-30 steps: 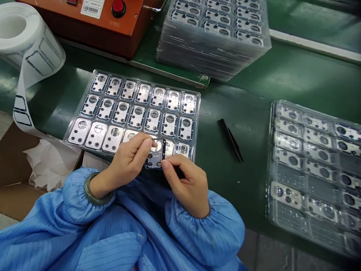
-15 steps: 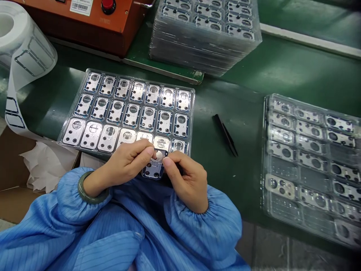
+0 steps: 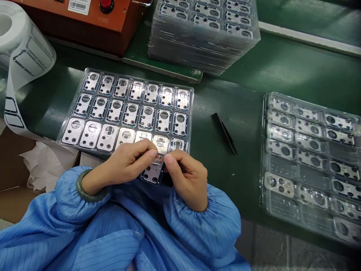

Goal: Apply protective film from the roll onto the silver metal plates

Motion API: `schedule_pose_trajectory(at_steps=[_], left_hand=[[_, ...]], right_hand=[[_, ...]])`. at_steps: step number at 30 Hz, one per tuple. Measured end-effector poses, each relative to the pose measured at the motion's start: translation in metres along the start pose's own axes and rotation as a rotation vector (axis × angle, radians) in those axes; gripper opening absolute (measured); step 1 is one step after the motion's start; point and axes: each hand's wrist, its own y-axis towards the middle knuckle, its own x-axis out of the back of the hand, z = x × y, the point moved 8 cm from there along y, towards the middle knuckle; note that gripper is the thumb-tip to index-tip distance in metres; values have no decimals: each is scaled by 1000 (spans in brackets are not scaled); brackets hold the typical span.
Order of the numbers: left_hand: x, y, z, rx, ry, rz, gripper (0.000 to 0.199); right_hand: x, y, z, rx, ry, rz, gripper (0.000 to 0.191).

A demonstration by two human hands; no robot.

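Between both hands is a small silver metal plate with round holes and a dark blue border, held tilted at the near edge of a clear tray. My left hand is closed, pinching the plate's upper left edge with thumb and forefinger. On the other side, my right hand pinches its upper right edge. The fingers cover the plate's top part. Just beyond them lies the clear plastic tray, filled with rows of similar metal plates, some with blue borders and some plain silver.
Black tweezers lie right of the tray. Farther right is another clear tray, partly filled. A tall stack of trays stands behind. A roll of blue-framed stickers and an orange machine are at left, above crumpled paper.
The held plate has tipped and shifted slightly down, toward me. Both hands keep their pinch in nearly the same place. The whole view has shifted slightly.
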Motion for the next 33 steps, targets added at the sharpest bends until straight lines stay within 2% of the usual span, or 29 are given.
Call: schedule_pose_trajectory(at_steps=[5, 10, 14, 18, 24, 31, 33], left_hand=[[3, 1, 2, 25, -41, -58, 24], [4, 2, -3, -41, -136, -75, 13], [7, 3, -6, -74, -95, -115, 5], [7, 4, -7, -65, -93, -125, 8], [8, 4, 0, 16, -163, -80, 7], [12, 2, 2, -19, -217, -57, 23], [13, 2, 3, -3, -262, -60, 20]], right_hand=[[-6, 1, 3, 39, 9, 60, 14], [-8, 1, 2, 40, -45, 72, 16], [-9, 0, 4, 76, -88, 85, 17], [-11, 0, 6, 119, -125, 91, 17], [-12, 1, 6, 99, -127, 96, 17], [-8, 0, 6, 80, -81, 83, 19], [-5, 0, 4, 55, -59, 56, 18]])
